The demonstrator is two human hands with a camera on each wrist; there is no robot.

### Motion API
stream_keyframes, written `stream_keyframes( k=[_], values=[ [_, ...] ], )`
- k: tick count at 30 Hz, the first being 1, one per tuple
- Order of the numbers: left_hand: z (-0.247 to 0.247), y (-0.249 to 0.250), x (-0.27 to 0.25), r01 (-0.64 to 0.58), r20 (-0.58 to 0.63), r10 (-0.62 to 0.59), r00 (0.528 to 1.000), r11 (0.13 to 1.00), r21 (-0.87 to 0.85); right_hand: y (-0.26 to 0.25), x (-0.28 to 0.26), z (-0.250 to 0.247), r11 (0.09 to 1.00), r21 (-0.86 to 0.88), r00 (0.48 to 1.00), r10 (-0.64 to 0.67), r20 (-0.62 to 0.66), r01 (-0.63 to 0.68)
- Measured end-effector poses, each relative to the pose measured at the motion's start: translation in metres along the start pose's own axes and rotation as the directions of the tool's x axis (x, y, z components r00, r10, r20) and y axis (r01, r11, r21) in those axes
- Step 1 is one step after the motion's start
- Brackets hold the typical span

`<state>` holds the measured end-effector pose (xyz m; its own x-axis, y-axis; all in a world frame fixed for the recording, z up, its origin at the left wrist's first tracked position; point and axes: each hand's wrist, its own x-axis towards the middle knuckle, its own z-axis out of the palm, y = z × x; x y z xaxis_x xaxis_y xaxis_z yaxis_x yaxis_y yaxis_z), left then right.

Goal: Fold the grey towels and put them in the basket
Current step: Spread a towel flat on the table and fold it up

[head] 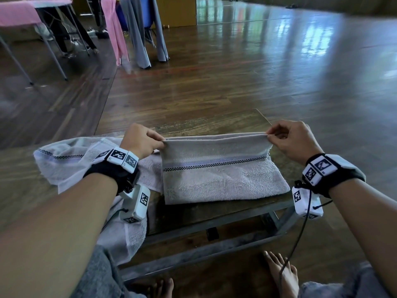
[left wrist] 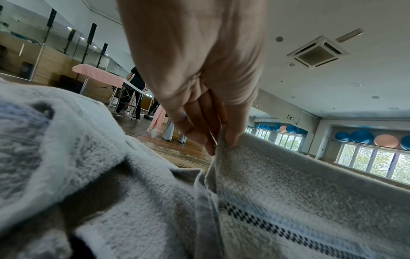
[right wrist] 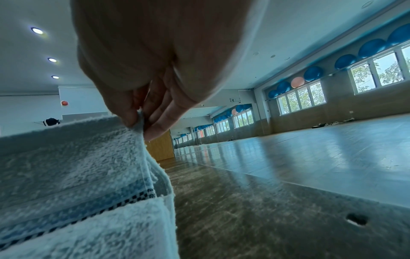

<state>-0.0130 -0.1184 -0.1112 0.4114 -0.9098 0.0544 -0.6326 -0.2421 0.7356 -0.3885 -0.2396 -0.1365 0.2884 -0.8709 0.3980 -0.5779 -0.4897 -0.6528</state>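
A grey towel [head: 221, 179] with a checked stripe lies partly folded on a low wooden table [head: 214, 123]. Its far edge is raised off the table. My left hand [head: 148, 140] pinches the left corner of that edge, and the left wrist view shows thumb and fingers on the towel [left wrist: 288, 184] corner. My right hand [head: 283, 138] pinches the right corner; in the right wrist view the fingertips [right wrist: 133, 121] clamp the doubled towel [right wrist: 77, 166] edge. A second grey towel [head: 68, 160] lies crumpled to the left, under my left forearm. No basket is in view.
The table has a metal frame [head: 214, 220] at its near side, with my bare feet [head: 283, 274] below. Wooden floor [head: 279, 72] spreads ahead and right. Far left stand a pink-covered table [head: 19, 14] and hanging pink and grey cloths [head: 133, 31].
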Motion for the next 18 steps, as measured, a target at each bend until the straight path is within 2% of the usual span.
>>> stream_keyframes(
  k=[9,18],
  values=[
    [0.0,-0.0006,-0.0007,0.003,0.015,-0.001,1.0,0.997,-0.078,0.0017,0.0031,0.0005,1.0,-0.01,1.0,-0.017,0.017,0.017],
    [-0.0028,-0.0038,-0.0009,-0.031,0.057,0.029,0.998,0.999,0.041,-0.0003,0.0058,0.0012,0.998,-0.036,0.999,-0.047,0.004,0.047]
  ],
)
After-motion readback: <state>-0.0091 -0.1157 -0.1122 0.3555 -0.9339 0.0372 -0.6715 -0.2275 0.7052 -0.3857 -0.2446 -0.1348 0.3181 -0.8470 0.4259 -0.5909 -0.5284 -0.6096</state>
